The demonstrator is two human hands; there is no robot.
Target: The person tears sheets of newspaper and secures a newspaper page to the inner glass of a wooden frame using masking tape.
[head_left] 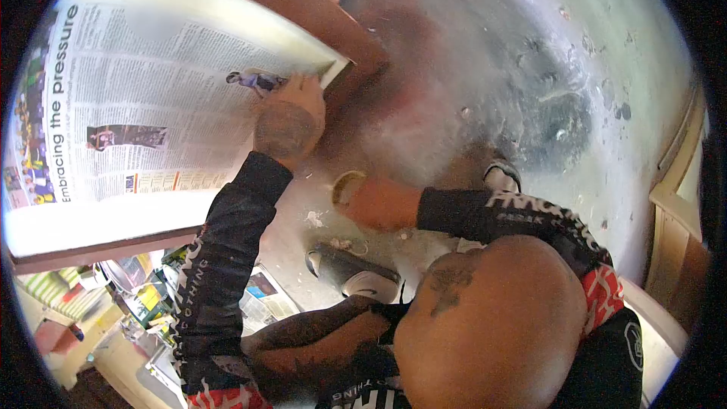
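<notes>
My left hand lies on a newspaper sheet near the corner of a brown-edged panel, its fingers stretched on the paper beside the panel's pale edge. The sheet covers most of the panel's face and carries text and small photos. Lower and to the right, my right hand is closed around a tan, ring-like roll of tape, slightly blurred. It is held over the floor, apart from the panel.
Dusty grey floor with reddish and white marks spreads to the right. My shoes and bare knee are below my hands. Clutter and another newspaper lie at lower left. Wooden furniture stands at the right edge.
</notes>
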